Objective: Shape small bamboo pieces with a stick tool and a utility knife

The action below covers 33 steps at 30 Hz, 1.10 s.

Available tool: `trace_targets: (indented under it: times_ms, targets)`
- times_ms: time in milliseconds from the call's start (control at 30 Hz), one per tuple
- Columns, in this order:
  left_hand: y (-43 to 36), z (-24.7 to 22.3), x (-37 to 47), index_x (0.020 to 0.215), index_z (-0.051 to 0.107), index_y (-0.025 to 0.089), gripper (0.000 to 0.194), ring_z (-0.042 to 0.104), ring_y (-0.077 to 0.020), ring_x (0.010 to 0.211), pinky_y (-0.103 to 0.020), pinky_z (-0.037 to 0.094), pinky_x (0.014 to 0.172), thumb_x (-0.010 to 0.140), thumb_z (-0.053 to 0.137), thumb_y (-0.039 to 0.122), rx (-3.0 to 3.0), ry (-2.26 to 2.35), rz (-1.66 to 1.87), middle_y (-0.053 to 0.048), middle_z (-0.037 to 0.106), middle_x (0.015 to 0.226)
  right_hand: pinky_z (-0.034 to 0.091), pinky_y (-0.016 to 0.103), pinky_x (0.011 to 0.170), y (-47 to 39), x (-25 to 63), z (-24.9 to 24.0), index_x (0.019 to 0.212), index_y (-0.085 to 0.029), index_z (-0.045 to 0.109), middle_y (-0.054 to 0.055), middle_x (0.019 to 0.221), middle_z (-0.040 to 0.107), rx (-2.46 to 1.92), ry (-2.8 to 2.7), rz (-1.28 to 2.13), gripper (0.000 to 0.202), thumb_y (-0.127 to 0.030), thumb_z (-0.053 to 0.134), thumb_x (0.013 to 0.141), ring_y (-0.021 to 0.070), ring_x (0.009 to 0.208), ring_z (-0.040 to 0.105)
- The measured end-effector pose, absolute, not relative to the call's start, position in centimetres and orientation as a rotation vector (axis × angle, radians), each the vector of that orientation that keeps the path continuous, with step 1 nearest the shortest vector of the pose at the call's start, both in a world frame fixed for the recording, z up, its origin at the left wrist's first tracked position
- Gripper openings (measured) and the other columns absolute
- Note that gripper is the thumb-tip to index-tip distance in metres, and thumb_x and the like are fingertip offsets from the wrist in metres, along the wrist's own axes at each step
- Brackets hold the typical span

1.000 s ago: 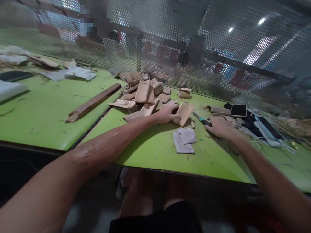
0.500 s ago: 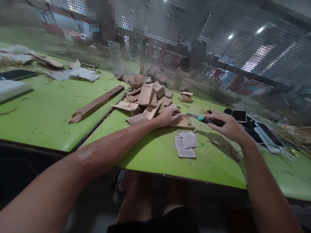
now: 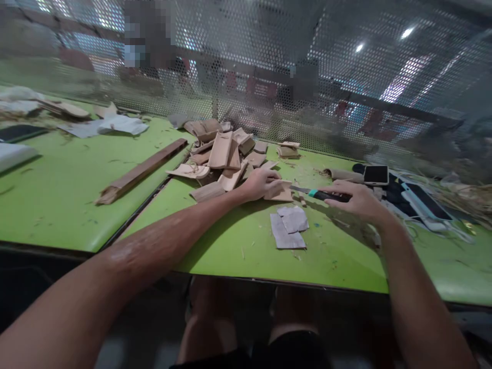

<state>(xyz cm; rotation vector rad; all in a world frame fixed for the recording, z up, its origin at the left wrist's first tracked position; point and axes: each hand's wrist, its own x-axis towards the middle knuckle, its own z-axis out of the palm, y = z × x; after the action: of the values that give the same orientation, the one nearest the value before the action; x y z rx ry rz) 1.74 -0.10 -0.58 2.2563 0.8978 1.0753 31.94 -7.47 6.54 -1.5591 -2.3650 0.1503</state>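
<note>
My left hand (image 3: 260, 184) grips a flat tan wooden piece (image 3: 281, 192) down on the green table (image 3: 230, 246), its fingers curled over the left part. In my right hand (image 3: 351, 197) is a utility knife (image 3: 323, 195) with a black handle and teal collar, its blade pointing left at the piece's right edge. A thin sliver (image 3: 302, 199) lies just beneath the blade. Behind my left hand rises a heap of curved wooden pieces (image 3: 226, 151). Nearer the table's front edge are overlapping pale paper pieces (image 3: 290, 225).
A long wooden strip (image 3: 142, 171) lies left of the table seam. Crumpled white paper (image 3: 123, 124) is at the back left. Phones (image 3: 375, 175), cables and a wooden roll (image 3: 344, 175) sit on the right. A perforated metal screen (image 3: 246, 66) stands behind the table.
The whole view has shifted slightly. The knife blade now sits a little lower, at the right edge of the wooden piece. Both hands keep their holds.
</note>
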Motion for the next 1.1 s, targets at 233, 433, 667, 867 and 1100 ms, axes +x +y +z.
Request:
trace_targets:
  times_ms: [233, 433, 667, 867, 1100]
  targets:
    - [0.2, -0.7, 1.8, 0.094, 0.077, 0.015, 0.022, 0.071, -0.0209, 0.093, -0.030, 0.053, 0.082, 0.095, 0.060, 0.029, 2.279, 0.895, 1.072, -0.010, 0.079, 0.100, 0.059, 0.049, 0.082, -7.6, 31.5, 6.3, 0.116, -0.029, 0.081, 0.009, 0.112, 0.077, -1.619, -2.347, 0.149, 0.037, -0.046, 0.066, 0.087, 0.0330, 0.098, 0.071]
    - [-0.1, -0.6, 1.8, 0.094, 0.077, 0.013, 0.023, 0.070, -0.0206, 0.090, -0.029, 0.053, 0.081, 0.096, 0.060, 0.029, 2.260, 0.920, 1.055, -0.010, 0.078, 0.097, 0.059, 0.048, 0.083, -7.6, 31.4, 6.2, 0.117, -0.029, 0.080, 0.008, 0.113, 0.078, -1.592, -2.344, 0.272, 0.038, -0.046, 0.067, 0.085, 0.0320, 0.097, 0.072]
    - [-0.1, -0.6, 1.4, 0.096, 0.077, 0.013, 0.025, 0.070, -0.0226, 0.093, -0.030, 0.053, 0.080, 0.096, 0.057, 0.027, 2.324, 0.869, 1.013, -0.011, 0.079, 0.101, 0.060, 0.048, 0.086, -7.3, 31.7, 6.0, 0.117, -0.031, 0.081, 0.006, 0.116, 0.078, -1.571, -2.350, 0.390, 0.037, -0.045, 0.069, 0.085, 0.0319, 0.100, 0.072]
    - [0.7, -1.2, 1.8, 0.093, 0.079, 0.014, 0.026, 0.069, -0.0231, 0.092, -0.031, 0.050, 0.080, 0.096, 0.056, 0.026, 2.426, 0.882, 1.033, -0.012, 0.079, 0.099, 0.059, 0.051, 0.089, -6.8, 32.3, 5.4, 0.114, -0.030, 0.082, 0.006, 0.117, 0.078, -1.539, -2.416, 0.473, 0.035, -0.046, 0.070, 0.086, 0.0332, 0.103, 0.071]
    - [1.7, -2.1, 1.9, 0.093, 0.081, 0.017, 0.028, 0.070, -0.0237, 0.095, -0.033, 0.050, 0.084, 0.097, 0.056, 0.027, 2.457, 0.872, 1.014, -0.010, 0.079, 0.102, 0.056, 0.048, 0.082, -6.3, 32.7, 5.0, 0.117, -0.029, 0.081, 0.009, 0.099, 0.075, -1.518, -2.419, 0.288, 0.038, -0.046, 0.068, 0.086, 0.0296, 0.087, 0.068]
